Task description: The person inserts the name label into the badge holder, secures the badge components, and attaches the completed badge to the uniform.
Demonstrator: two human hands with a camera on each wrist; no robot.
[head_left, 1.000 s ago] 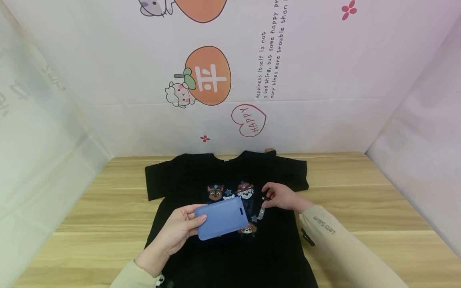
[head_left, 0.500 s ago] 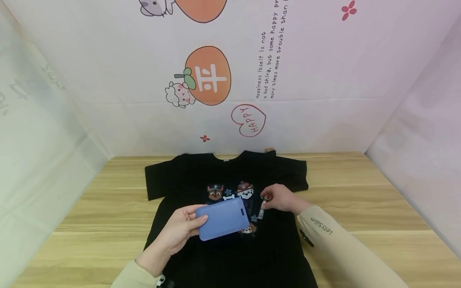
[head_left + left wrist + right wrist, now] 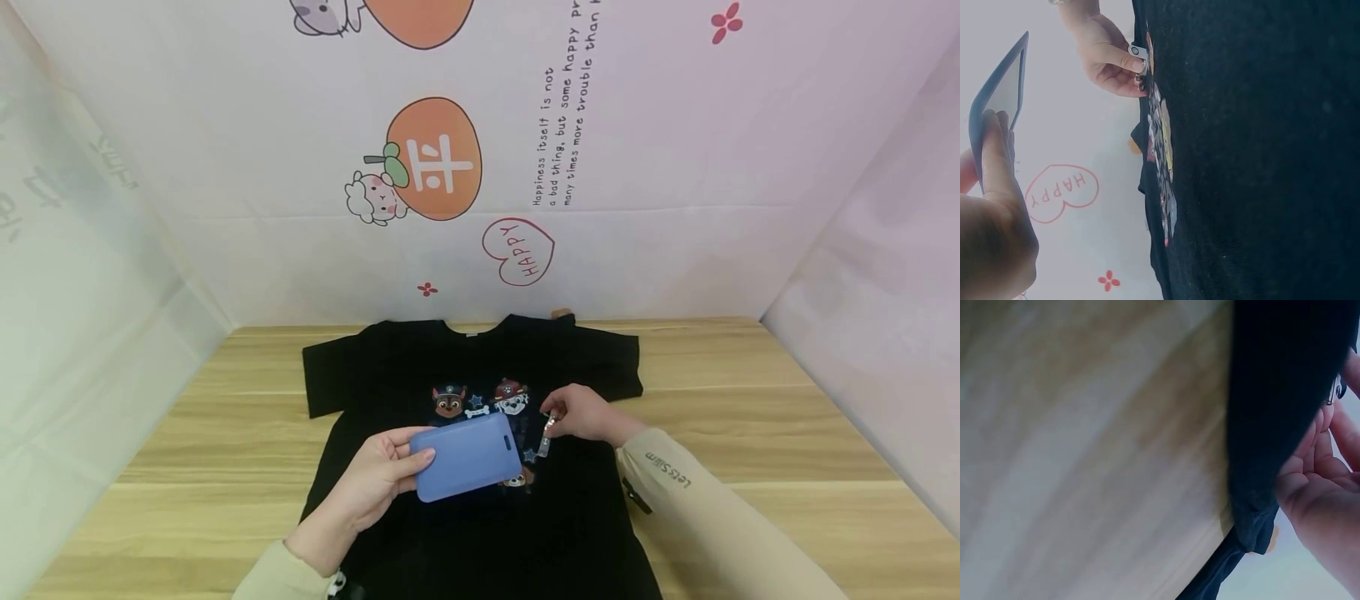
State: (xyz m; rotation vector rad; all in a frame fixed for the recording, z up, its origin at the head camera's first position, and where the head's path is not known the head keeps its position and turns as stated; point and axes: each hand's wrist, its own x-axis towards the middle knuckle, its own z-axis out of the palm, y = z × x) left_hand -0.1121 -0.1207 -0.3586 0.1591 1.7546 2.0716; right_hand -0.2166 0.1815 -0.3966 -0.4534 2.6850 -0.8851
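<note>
My left hand [image 3: 375,473] pinches a blue card holder [image 3: 465,460] by its left end, thumb on top. The holder is slightly tilted, its slotted end toward the right, above a black T-shirt [image 3: 480,550]. Edge-on in the left wrist view, the card holder [image 3: 999,87] stands clear of the shirt. Just right of the shirt's print, my right hand [image 3: 587,413] pinches a badge clip with a short, pale strap [image 3: 545,442]. Metal parts of the badge clip [image 3: 1139,53] show at the fingertips in the left wrist view. From the right wrist, the shirt partly hides my fingers [image 3: 1319,459].
The shirt lies flat on a wood-grain table [image 3: 720,400], printed with cartoon dogs [image 3: 448,402]. White printed cloth [image 3: 645,167] rises behind, with more cloth at both sides. A small orange-brown thing [image 3: 562,313] peeks out at the shirt's right shoulder.
The card holder has drifted very slightly right in my left hand. My right fingers have shifted on the badge clip, turning its metal end; the right sleeve moved slightly left.
</note>
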